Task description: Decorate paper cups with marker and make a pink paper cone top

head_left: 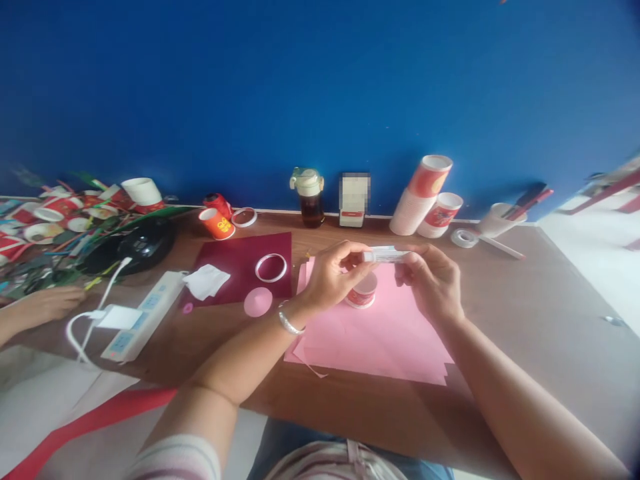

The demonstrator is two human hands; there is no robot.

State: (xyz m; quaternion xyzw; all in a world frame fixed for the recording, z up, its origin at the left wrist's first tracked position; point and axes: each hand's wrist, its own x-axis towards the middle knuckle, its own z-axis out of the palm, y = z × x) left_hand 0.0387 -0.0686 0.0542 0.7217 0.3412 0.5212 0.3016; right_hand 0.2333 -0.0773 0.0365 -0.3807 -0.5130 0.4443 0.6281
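Both my hands hold a small white glue stick (pixel 386 254) level above the table. My left hand (pixel 331 275) pinches its left end, which looks like the cap. My right hand (pixel 433 280) grips the right end. Under them stands a cut-down red and white paper cup (pixel 362 293) on a stack of pink paper sheets (pixel 380 337). A silver bracelet (pixel 289 322) is on my left wrist.
A dark red sheet (pixel 235 263) bears a white ring (pixel 271 267), a crumpled tissue (pixel 206 281) and a pink disc (pixel 258 302). A power strip (pixel 145 315) lies left. Paper cup stacks (pixel 425 195), a bottle (pixel 310 197) and tape rolls (pixel 464 238) line the blue wall. Another person's hand (pixel 47 303) rests far left.
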